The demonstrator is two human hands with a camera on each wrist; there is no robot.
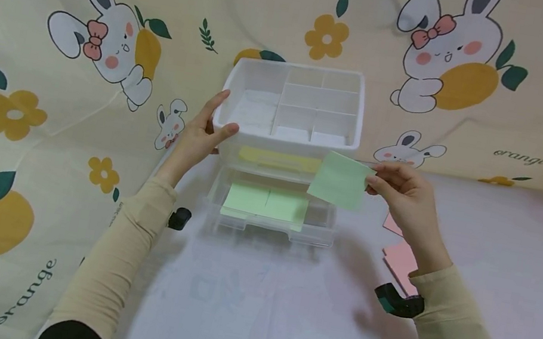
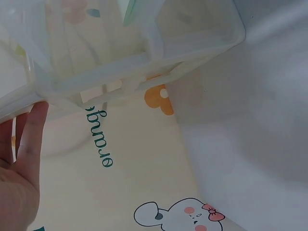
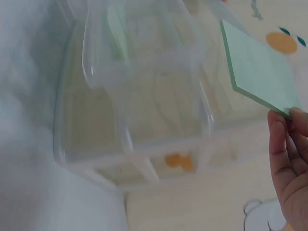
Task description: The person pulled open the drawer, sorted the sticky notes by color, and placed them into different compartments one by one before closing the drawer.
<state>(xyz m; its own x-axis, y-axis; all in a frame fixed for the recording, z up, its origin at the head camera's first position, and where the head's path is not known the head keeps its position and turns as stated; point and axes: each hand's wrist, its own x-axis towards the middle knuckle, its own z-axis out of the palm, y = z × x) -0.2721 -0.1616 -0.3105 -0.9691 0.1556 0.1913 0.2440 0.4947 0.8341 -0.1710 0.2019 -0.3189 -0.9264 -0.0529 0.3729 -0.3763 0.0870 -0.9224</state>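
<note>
My left hand (image 1: 195, 141) grips the front left corner of a white plastic drawer organizer (image 1: 281, 144), thumb on the front rim and fingers along the side. In the left wrist view its fingers (image 2: 33, 127) touch the organizer's edge. Between thumb and fingers, my right hand (image 1: 408, 199) pinches a light green sticky note pad (image 1: 339, 180) by one edge. The pad is tilted, above the right side of the pulled-out clear bottom drawer (image 1: 266, 229). Two green pads (image 1: 247, 198) lie side by side in that drawer, on its left and middle.
Divided compartments (image 1: 320, 102) make up the organizer's top tray. Something yellow (image 1: 278, 160) shows through the shut drawer above the open one. Pink pads (image 1: 401, 264) lie on the white table to the right, partly behind my right hand. A patterned cloth (image 1: 276, 19) hangs behind.
</note>
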